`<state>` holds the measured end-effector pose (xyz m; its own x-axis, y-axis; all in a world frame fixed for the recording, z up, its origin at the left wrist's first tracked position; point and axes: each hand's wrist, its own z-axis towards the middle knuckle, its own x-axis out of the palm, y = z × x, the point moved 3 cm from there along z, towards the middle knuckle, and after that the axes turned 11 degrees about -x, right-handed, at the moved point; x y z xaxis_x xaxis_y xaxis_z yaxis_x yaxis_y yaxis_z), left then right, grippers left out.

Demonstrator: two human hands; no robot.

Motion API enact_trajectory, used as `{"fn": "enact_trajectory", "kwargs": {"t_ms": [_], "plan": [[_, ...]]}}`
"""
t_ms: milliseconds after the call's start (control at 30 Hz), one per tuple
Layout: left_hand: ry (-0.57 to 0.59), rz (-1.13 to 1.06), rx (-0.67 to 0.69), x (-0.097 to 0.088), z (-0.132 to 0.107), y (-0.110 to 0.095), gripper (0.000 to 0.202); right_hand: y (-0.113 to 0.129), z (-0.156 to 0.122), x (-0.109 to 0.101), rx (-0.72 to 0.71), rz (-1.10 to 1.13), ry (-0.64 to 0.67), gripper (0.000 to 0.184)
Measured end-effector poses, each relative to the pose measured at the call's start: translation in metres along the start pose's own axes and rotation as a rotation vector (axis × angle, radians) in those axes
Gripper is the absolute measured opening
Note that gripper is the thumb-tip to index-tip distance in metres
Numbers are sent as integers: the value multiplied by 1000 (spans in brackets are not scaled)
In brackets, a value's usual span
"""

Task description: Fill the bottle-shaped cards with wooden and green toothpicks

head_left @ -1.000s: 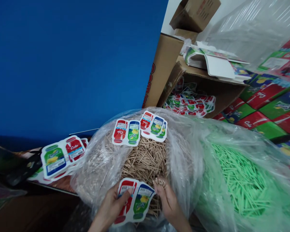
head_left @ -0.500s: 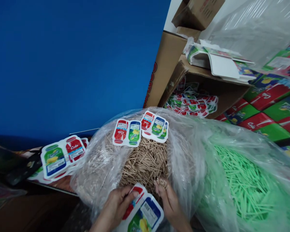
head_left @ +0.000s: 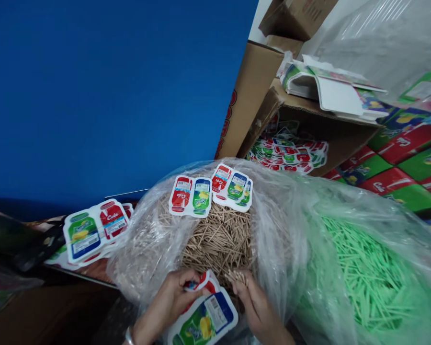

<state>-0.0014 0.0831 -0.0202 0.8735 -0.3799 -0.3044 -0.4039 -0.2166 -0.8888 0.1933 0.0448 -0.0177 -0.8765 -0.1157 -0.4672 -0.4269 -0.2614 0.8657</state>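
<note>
On my feed the left hand pinches the printed packet above the near edge of the plastic bag, the right hand clutches tan sticks just beside it, and I judge this two-handed holding step calls next for steady grips.

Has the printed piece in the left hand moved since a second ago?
Yes: judged against the printed pieces at the far edge of the brown sticks, the held piece has tilted clockwise in view, its green jar sitting lower.
</note>
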Motion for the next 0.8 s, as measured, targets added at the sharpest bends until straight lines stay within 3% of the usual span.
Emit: {"fn": "enact_trajectory", "kwargs": {"t_ms": [200, 400, 533, 667, 800], "plan": [[58, 126, 44, -2, -3, -4, 24, 16, 7, 0, -152, -124, 227, 23], [143, 187, 113, -2, -6, -5, 28, 33, 14, -6, -56, -270, 493, 22], [159, 236, 208, -2, -8, -9, 26, 35, 13, -4, -18, -390, 638, 33], [170, 265, 274, 1, -10, -16, 24, 40, 15, 3, -7, -442, 652, 56], [119, 167, 157, -1, -11, -12, 15, 39, 13, 7, 29, -516, 644, 68]]}}
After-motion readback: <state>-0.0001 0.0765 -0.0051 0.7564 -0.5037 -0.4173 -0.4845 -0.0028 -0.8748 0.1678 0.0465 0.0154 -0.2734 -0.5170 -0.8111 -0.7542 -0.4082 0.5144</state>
